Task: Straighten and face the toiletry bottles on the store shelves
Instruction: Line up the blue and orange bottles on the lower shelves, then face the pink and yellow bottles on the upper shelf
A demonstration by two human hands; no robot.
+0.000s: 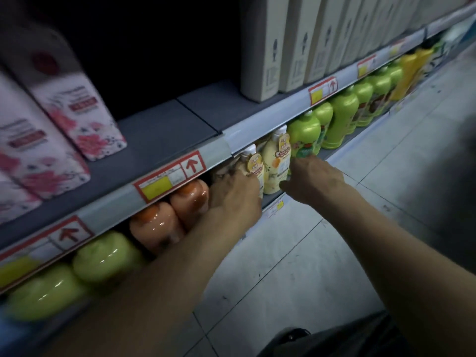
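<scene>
Where grey floor tiles (pixel 322 253) meet the bottom shelf (pixel 346 139), 2 cream bottles (pixel 277 161) stand btwn orange bottles (pixel 190 199) & green bottles (pixel 305 135). Left hand (pixel 237 199) fingers clamp one; right hand (pixel 315 179) touches the other, finger state can't be told.

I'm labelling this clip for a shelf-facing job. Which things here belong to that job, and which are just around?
Job in hand:
cream bottles, with the left hand and right hand at them
green bottles
orange bottles
yellow bottles

Just around:
pink floral boxes
beige boxes
price tags
tiled floor
</scene>
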